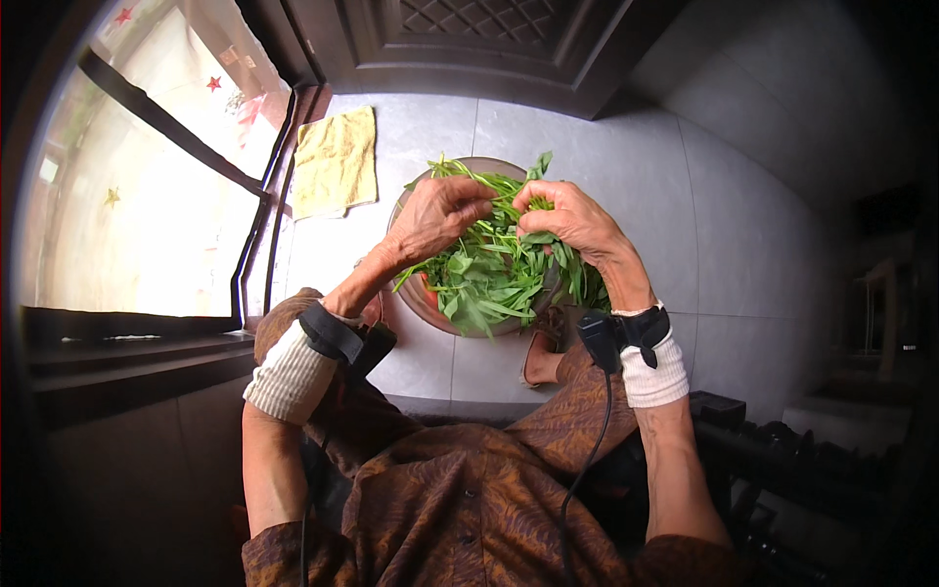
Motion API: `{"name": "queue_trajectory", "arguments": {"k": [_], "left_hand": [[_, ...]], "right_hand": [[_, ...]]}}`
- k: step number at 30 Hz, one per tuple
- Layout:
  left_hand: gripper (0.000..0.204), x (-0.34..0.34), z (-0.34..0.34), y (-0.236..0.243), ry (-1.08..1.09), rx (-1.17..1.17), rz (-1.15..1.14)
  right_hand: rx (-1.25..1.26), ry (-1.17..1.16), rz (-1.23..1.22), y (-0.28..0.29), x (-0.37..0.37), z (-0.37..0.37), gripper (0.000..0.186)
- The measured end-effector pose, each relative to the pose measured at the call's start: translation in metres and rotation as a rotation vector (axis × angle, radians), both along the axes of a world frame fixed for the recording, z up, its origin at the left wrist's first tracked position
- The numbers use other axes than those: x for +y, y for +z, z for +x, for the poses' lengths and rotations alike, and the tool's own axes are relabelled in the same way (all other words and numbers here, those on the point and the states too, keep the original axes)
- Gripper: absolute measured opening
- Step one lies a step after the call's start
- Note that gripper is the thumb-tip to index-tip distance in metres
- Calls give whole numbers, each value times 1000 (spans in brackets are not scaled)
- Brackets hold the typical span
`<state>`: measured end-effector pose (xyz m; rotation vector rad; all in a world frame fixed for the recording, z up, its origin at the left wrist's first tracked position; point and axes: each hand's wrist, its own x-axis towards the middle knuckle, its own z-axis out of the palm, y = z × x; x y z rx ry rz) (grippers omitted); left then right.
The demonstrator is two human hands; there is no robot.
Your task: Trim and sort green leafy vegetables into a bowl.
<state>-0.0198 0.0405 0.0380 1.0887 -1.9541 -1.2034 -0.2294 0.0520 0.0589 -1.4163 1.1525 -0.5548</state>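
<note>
A wide round basin stands on the floor between my knees, heaped with leafy green vegetables that have long thin stems. Over its left side, my left hand has thumb and fingers pinched together against the stems; what lies between the fingertips is hidden. My right hand, over the right side, is closed round a bunch of the leafy greens, whose leaves hang below the palm and poke up past the fingers. The two hands are a short gap apart. Something orange shows at the basin's left edge, mostly covered.
A yellow cloth lies on the grey tiled floor at the far left, beside a bright glass door. A dark panelled door stands at the back. Cables run from the dark devices strapped to my wrists.
</note>
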Motion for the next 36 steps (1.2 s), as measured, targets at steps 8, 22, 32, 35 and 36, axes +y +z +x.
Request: {"name": "queue_trajectory", "arguments": {"k": [8,22,32,35,36], "left_hand": [[18,-11,1,7,-51,-125,-163],[18,-49,-8,-18,22,-109,-89],[15,-105,-58,-95,-178,-389,-614],[17,-114,-66,-125,-194,-689,-747],[18,-116,-67,-134,-154,-696,-597]], "right_hand": [[297,180,-484,0,-1,0,28],[29,-283,-434,4,-7,-50,18],[-275,-429,-326,25,4,-72,17],[-271,-415,-329,24,1,-69,15],[-257,-404,-350,23,1,-67,14]]}}
